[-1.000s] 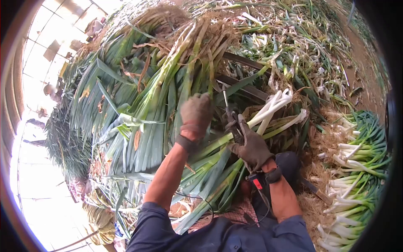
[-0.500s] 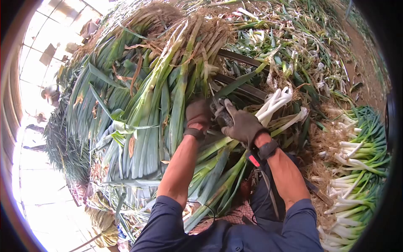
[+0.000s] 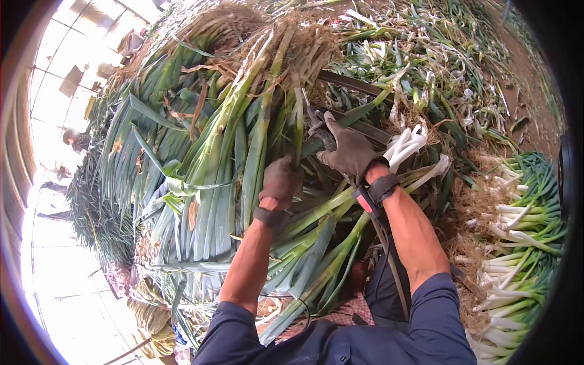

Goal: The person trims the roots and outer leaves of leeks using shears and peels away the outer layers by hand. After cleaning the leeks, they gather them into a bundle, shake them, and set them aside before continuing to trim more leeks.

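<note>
My left hand (image 3: pixel 283 180), in a brown glove, is closed beside the large pile of leeks (image 3: pixel 207 201); what its fingers grip is hidden among the leaves. My right hand (image 3: pixel 350 148), also gloved, is wrapped round a dark tool (image 3: pixel 322 135) with a thin metal tip that points up toward a leek stalk. Peeled white leek stems (image 3: pixel 406 146) lie just right of my right hand. Below both hands, green leek leaves (image 3: pixel 316 243) fan out toward my lap.
Rows of trimmed leeks (image 3: pixel 517 243) with roots lie at the right. Peeled scraps (image 3: pixel 426 61) cover the ground at the back right. A dark metal bar (image 3: pixel 353 83) runs behind my right hand. A person (image 3: pixel 76 140) is at the far left.
My left hand has moved slightly down and left. My right hand has shifted a little up with the tool, and the two hands are farther apart.
</note>
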Action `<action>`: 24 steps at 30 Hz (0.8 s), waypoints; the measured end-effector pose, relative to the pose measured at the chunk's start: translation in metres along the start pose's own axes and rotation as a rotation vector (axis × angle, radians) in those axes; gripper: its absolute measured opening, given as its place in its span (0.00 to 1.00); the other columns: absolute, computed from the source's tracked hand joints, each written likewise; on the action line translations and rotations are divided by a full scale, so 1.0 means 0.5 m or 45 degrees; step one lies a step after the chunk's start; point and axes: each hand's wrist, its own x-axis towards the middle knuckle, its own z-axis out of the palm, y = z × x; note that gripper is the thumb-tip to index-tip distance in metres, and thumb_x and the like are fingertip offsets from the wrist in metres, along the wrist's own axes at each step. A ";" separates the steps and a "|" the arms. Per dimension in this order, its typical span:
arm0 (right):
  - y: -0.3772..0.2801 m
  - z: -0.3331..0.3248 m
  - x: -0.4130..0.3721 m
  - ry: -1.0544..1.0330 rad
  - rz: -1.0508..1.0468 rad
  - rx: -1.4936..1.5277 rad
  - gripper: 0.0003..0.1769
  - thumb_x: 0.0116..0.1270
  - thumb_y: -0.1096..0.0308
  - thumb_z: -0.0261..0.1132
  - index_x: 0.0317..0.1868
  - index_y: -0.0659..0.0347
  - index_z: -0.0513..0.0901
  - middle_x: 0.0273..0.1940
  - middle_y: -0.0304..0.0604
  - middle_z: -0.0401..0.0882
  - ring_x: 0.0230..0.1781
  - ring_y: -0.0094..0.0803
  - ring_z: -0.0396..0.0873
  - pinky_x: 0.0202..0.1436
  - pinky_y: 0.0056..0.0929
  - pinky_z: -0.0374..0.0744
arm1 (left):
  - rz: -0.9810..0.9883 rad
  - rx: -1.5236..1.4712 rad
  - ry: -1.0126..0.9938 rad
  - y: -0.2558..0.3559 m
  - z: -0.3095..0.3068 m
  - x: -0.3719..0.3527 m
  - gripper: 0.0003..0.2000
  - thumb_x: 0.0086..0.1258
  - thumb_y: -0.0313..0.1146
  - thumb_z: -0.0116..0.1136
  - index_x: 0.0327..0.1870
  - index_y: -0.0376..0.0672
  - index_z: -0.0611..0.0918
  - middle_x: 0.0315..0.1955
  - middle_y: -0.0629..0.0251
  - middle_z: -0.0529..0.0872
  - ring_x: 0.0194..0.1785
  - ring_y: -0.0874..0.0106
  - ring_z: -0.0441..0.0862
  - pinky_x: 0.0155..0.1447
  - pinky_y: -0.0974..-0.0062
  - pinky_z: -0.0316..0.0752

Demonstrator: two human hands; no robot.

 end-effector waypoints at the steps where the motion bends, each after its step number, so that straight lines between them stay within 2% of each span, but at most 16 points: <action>1: -0.017 -0.013 -0.010 -0.052 0.056 0.050 0.57 0.61 0.50 0.73 0.83 0.59 0.53 0.47 0.66 0.86 0.50 0.61 0.85 0.56 0.50 0.80 | 0.028 -0.036 -0.001 -0.001 -0.002 -0.011 0.11 0.64 0.33 0.63 0.46 0.43 0.86 0.34 0.45 0.88 0.42 0.44 0.86 0.48 0.50 0.80; 6: -0.047 -0.025 -0.056 -0.157 0.113 0.089 0.57 0.61 0.52 0.73 0.84 0.59 0.52 0.47 0.66 0.86 0.50 0.61 0.85 0.56 0.50 0.80 | 0.003 -0.232 0.004 0.013 -0.019 -0.063 0.11 0.66 0.35 0.62 0.47 0.44 0.87 0.34 0.46 0.88 0.41 0.45 0.86 0.47 0.52 0.80; 9: -0.038 0.004 -0.094 -0.194 0.084 -0.001 0.59 0.61 0.51 0.73 0.84 0.59 0.49 0.47 0.66 0.86 0.50 0.61 0.85 0.58 0.49 0.80 | 0.053 -0.058 0.026 -0.031 0.013 -0.071 0.11 0.67 0.36 0.63 0.47 0.46 0.87 0.32 0.47 0.88 0.40 0.45 0.86 0.46 0.51 0.80; 12: -0.045 0.018 -0.133 -0.259 0.039 -0.120 0.59 0.61 0.51 0.74 0.85 0.57 0.48 0.49 0.66 0.86 0.52 0.60 0.85 0.59 0.48 0.80 | 0.004 -0.053 -0.113 -0.051 0.037 -0.097 0.12 0.66 0.36 0.66 0.50 0.48 0.87 0.32 0.47 0.88 0.39 0.45 0.86 0.42 0.53 0.80; 14: -0.051 0.008 -0.146 -0.288 0.101 -0.035 0.60 0.60 0.51 0.74 0.85 0.56 0.48 0.52 0.67 0.85 0.54 0.60 0.84 0.60 0.48 0.80 | 0.260 0.011 -0.016 -0.040 0.043 -0.127 0.13 0.66 0.37 0.66 0.50 0.51 0.87 0.34 0.49 0.89 0.39 0.47 0.87 0.42 0.53 0.80; 15: -0.050 0.007 -0.146 -0.237 0.161 -0.026 0.60 0.60 0.51 0.73 0.85 0.56 0.48 0.53 0.67 0.84 0.54 0.60 0.84 0.60 0.48 0.80 | 0.208 0.158 -0.077 -0.013 0.032 -0.138 0.14 0.67 0.39 0.64 0.53 0.53 0.86 0.36 0.51 0.89 0.40 0.48 0.87 0.43 0.52 0.81; 16: -0.048 0.005 -0.144 -0.185 0.222 -0.017 0.60 0.60 0.51 0.73 0.85 0.57 0.48 0.53 0.67 0.84 0.55 0.61 0.83 0.61 0.49 0.80 | 0.211 0.157 -0.076 -0.013 0.038 -0.139 0.14 0.67 0.39 0.64 0.53 0.53 0.86 0.36 0.51 0.89 0.40 0.48 0.87 0.43 0.52 0.81; 17: -0.043 0.008 -0.138 -0.149 0.253 -0.083 0.56 0.63 0.51 0.69 0.84 0.61 0.49 0.56 0.64 0.84 0.58 0.56 0.84 0.63 0.47 0.79 | 0.227 0.198 -0.137 -0.015 0.046 -0.139 0.15 0.68 0.40 0.63 0.54 0.54 0.86 0.37 0.52 0.90 0.41 0.48 0.87 0.45 0.51 0.81; 20: 0.004 0.023 -0.126 -0.097 0.391 -0.103 0.56 0.62 0.52 0.67 0.84 0.62 0.48 0.54 0.64 0.85 0.56 0.57 0.84 0.63 0.46 0.79 | 0.206 0.262 -0.255 0.007 0.033 -0.141 0.15 0.69 0.40 0.60 0.55 0.54 0.86 0.40 0.52 0.90 0.45 0.48 0.87 0.48 0.49 0.81; 24: 0.015 -0.010 -0.167 -0.150 0.631 -0.068 0.57 0.62 0.51 0.66 0.84 0.64 0.46 0.55 0.64 0.85 0.56 0.58 0.84 0.63 0.47 0.80 | 0.201 0.271 -0.341 0.025 0.019 -0.142 0.14 0.70 0.38 0.58 0.54 0.52 0.86 0.43 0.52 0.90 0.47 0.48 0.87 0.51 0.51 0.80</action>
